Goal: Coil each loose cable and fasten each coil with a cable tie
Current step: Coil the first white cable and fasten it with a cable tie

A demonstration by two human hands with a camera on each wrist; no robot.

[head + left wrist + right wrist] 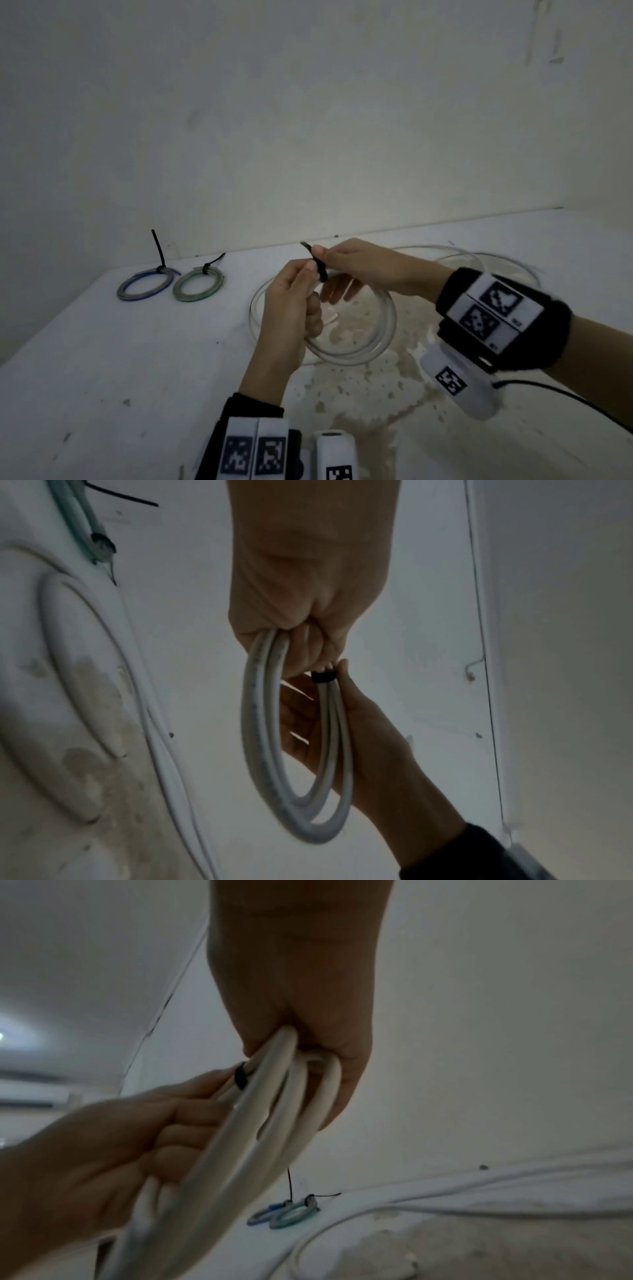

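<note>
A white cable coil (363, 342) hangs between both hands above the table. My left hand (301, 291) grips its upper left part, fingers curled round the strands. A black cable tie (318, 265) wraps the strands at the top. My right hand (330, 260) pinches the tie's tail between thumb and forefinger. In the left wrist view the coil (260, 737) hangs from my left hand (308, 647), with the tie's band (323, 677) beside the right hand's fingertip. In the right wrist view my right hand (308, 1053) has its fingers through the coil (246, 1137), next to the tie (241, 1079).
Two small tied coils lie at the table's back left, one blue (145, 284) and one green (198, 284), their black tie tails sticking up. A loose white cable (486, 260) lies at the back right. The table (137, 377) is stained under my hands. A wall stands close behind.
</note>
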